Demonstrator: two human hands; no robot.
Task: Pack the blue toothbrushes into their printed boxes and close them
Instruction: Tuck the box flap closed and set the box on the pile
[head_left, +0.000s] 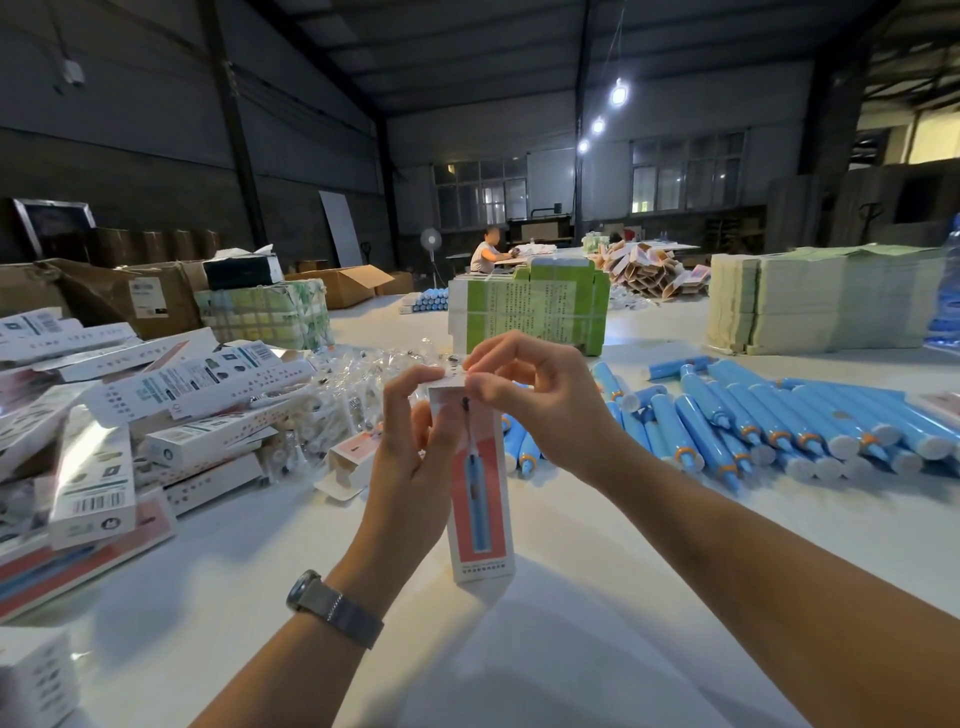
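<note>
We hold the printed box (480, 483) upright above the bench (571, 597). Our left hand (415, 431) grips its side. Our right hand (524, 395) pinches the top flap (451, 375). Blue toothbrushes (769, 421) lie near on the right.

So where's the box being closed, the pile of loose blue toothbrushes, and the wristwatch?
Printed box (480, 499): head view, on its pink front face below the hands.
Blue toothbrushes (769, 415): head view, on a handle mid-pile, right of the box.
Wristwatch (306, 592): head view, on its dial at the left wrist.
</note>
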